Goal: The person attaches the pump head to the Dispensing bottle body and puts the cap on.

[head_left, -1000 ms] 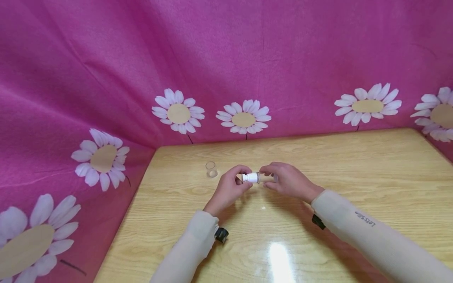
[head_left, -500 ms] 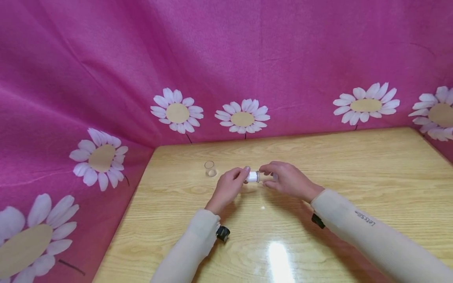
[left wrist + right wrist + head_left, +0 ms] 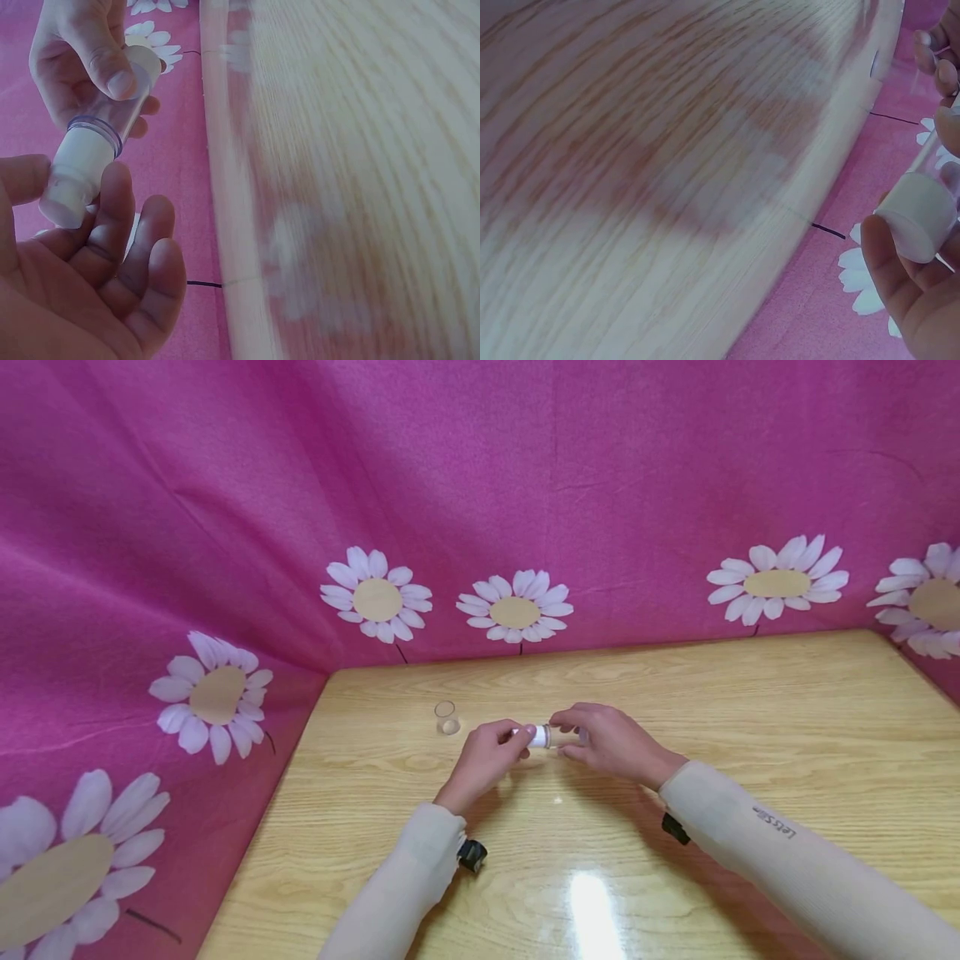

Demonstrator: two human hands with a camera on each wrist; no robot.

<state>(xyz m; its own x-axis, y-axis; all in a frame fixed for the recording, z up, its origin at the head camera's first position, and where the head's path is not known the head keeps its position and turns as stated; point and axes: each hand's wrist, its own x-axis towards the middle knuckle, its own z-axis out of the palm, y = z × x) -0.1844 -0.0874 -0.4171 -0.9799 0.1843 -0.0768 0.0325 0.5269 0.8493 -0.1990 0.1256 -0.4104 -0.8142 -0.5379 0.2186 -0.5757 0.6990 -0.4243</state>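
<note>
Between the two hands lies a small pump bottle (image 3: 540,737), held sideways above the table. It has a white pump head (image 3: 71,172), a clear body and a white base (image 3: 919,214). My left hand (image 3: 483,762) pinches the white head end between thumb and fingers. Curled round the clear body near the base is my right hand (image 3: 617,742), covering much of it in the head view. To the left of the hands, a clear cap (image 3: 447,725) stands upright on the table, apart from both.
The wooden table (image 3: 360,827) has a light reflection near its front. Pink cloth with white flowers (image 3: 514,612) hangs behind and along the left side. Each wrist bears a black camera, seen below the left sleeve cuff (image 3: 435,843).
My left fingers have shifted round the white pump head, the thumb coming from the near side up over it. My right hand and the cap stay where they were.
</note>
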